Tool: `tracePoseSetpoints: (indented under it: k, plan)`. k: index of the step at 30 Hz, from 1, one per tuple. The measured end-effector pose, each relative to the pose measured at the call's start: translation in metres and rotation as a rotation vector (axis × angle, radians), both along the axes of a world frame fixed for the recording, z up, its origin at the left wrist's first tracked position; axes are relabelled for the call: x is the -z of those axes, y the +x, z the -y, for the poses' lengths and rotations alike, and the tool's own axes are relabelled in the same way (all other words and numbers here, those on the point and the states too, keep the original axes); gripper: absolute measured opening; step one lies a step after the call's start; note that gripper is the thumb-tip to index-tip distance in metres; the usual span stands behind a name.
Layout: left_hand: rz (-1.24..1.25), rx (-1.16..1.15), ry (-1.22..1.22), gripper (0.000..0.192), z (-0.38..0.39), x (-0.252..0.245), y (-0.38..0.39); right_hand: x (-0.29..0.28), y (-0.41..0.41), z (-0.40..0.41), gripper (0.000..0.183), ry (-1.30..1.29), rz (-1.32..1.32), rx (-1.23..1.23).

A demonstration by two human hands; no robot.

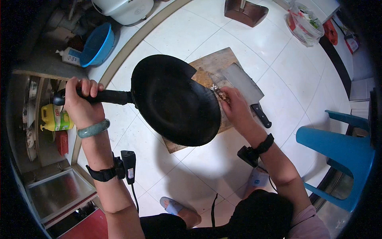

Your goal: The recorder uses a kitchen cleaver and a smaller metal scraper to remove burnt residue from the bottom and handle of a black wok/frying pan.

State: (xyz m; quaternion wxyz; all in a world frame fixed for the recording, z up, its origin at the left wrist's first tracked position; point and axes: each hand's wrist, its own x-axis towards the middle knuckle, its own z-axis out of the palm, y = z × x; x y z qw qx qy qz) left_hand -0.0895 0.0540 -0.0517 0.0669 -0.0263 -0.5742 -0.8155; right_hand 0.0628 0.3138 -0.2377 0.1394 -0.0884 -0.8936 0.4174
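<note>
My left hand (83, 100) grips the black handle of a wok (176, 101), which is tilted and held over a wooden cutting board (219, 58) on the tiled floor. My right hand (237, 104) is closed around a crumpled metallic scouring pad (221, 94) at the wok's right rim. Beside that hand a cleaver (243, 80) with a black handle lies on the board. A tan patch (203, 78) shows on the board through a gap in the rim's outline; I cannot tell what it is. The wok hides much of the board.
At the upper left are a blue basin (98, 44), a white bottle (71, 56) and a white container (125, 10). A yellow jug (56, 118) stands on a left shelf. A blue plastic stool (337, 143) is at right, a bagged bin (304, 25) upper right, a brown dustpan (246, 12) at top.
</note>
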Motion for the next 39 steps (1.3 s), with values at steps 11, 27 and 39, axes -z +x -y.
tracePoseSetpoints:
  k: [11,27,39]
  plan:
    - [-0.025,-0.022,-0.025,0.025,-0.014,-0.007,0.01,-0.018,0.031,-0.014,0.025,0.153,0.412,-0.062]
    - [-0.049,-0.027,-0.063,0.022,-0.019,-0.01,0.014,0.021,0.009,-0.005,0.026,0.306,0.404,-0.054]
    - [-0.06,-0.007,-0.084,0.022,-0.026,-0.016,0.019,0.033,-0.017,-0.002,0.025,0.327,0.4,-0.073]
